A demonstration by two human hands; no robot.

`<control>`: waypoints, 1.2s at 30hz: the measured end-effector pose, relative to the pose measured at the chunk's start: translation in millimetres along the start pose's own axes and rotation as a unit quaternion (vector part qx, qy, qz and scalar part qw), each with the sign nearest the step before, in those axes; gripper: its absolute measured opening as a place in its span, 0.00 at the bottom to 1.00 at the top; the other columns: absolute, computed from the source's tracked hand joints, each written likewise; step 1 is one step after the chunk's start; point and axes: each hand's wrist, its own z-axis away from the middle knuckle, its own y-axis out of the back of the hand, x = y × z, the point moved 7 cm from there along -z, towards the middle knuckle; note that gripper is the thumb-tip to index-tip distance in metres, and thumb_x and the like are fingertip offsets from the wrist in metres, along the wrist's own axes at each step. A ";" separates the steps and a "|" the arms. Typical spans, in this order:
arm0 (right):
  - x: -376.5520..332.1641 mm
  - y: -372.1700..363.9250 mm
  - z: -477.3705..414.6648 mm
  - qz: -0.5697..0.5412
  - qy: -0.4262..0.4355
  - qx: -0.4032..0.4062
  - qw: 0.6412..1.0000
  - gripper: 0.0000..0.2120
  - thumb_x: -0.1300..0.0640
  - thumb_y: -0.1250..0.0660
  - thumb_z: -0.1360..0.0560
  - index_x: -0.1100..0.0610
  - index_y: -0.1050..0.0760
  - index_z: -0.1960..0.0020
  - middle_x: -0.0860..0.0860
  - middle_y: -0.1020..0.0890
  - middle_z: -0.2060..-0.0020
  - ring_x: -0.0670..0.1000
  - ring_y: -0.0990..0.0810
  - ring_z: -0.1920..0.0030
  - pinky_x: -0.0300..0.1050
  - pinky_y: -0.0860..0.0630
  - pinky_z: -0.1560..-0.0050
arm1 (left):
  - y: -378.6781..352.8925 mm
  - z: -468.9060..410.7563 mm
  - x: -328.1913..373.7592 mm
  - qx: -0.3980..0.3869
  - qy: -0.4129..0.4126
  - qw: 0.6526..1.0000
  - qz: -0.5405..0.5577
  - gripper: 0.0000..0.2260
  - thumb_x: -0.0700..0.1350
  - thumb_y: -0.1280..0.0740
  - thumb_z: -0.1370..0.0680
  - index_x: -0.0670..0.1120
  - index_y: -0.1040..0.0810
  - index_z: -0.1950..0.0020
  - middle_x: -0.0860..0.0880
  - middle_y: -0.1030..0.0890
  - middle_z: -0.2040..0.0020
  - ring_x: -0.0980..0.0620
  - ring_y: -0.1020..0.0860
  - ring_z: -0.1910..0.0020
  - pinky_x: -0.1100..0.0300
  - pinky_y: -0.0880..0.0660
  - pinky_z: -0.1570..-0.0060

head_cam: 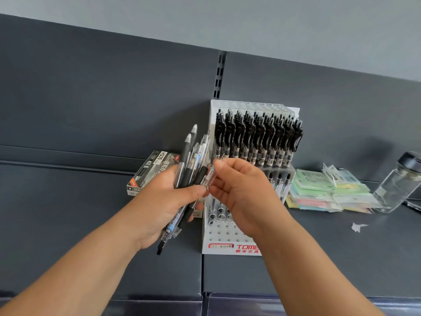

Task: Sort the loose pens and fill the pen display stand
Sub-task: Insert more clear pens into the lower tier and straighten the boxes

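Several pens (188,165) sat clasped in the left grip (159,206) at frame centre; the right grip (241,197) pinched one, best drawn out straight toward the stand (218,233).

loose pens (189,169): black-grip and clear barrels mixed, fanned bundle, tilted tips-up, held in left hand (159,201) | pen display stand (218,236): white, perforated, tiered, upright on shelf | top tier packed with black-clip pens (257,137), front holes mostly open

A dark grey metal shelf (68,224) meets matching back panels (102,87) split by a slotted upright (219,76); a pale grey wall (227,19) shows above.
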 end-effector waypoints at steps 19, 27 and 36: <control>-33.2 36.8 12.1 0.302 0.216 0.142 0.918 0.07 0.59 0.33 0.24 0.50 0.24 0.60 0.52 0.19 0.66 0.59 0.23 0.63 0.53 0.22 0.59 | 20.9 -3.6 -23.2 0.056 0.030 0.998 -0.016 0.09 0.37 0.32 0.25 0.46 0.22 0.47 0.48 0.21 0.61 0.53 0.25 0.65 0.58 0.27 0.67; 14.1 40.5 -1.0 0.431 0.119 0.114 0.887 0.06 0.54 0.36 0.22 0.52 0.25 0.58 0.51 0.21 0.70 0.45 0.32 0.76 0.42 0.31 0.74 | 22.0 -3.3 -26.5 0.066 0.036 0.997 0.017 0.10 0.37 0.31 0.25 0.46 0.22 0.45 0.47 0.22 0.58 0.54 0.25 0.66 0.60 0.28 0.70; -17.0 31.0 14.5 0.396 0.195 0.141 0.886 0.05 0.52 0.34 0.23 0.48 0.26 0.58 0.46 0.22 0.66 0.44 0.24 0.68 0.41 0.25 0.67 | 3.5 -2.1 -17.3 0.033 0.028 0.998 0.047 0.09 0.33 0.30 0.29 0.42 0.25 0.51 0.51 0.23 0.68 0.53 0.26 0.71 0.61 0.29 0.73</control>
